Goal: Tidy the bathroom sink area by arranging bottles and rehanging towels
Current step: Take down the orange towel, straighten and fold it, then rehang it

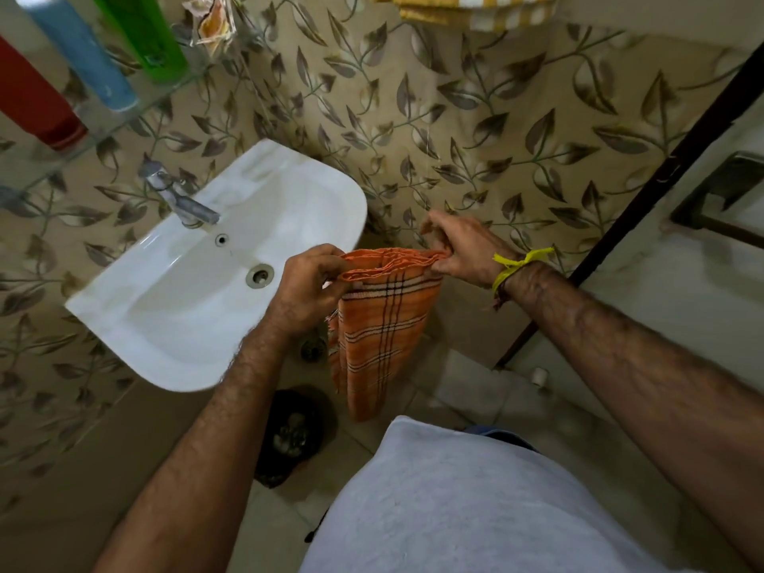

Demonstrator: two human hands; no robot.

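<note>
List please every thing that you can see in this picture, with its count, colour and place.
orange towel: 1, orange with dark checks, hanging folded between both hands
sink: 1, white, on the wall at left
tap: 1, metal, at the sink's back edge
bottles: 3, red, blue, green, on the glass shelf, upper left
yellow towel: 1, yellow and white stripes, top edge
left hand: 1, grip on the towel's left top edge
right hand: 1, yellow wrist thread, pinching the right top edge

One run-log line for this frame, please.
step: folding | orange checked towel | left hand grips edge | right hand pinches edge | beside sink
</note>
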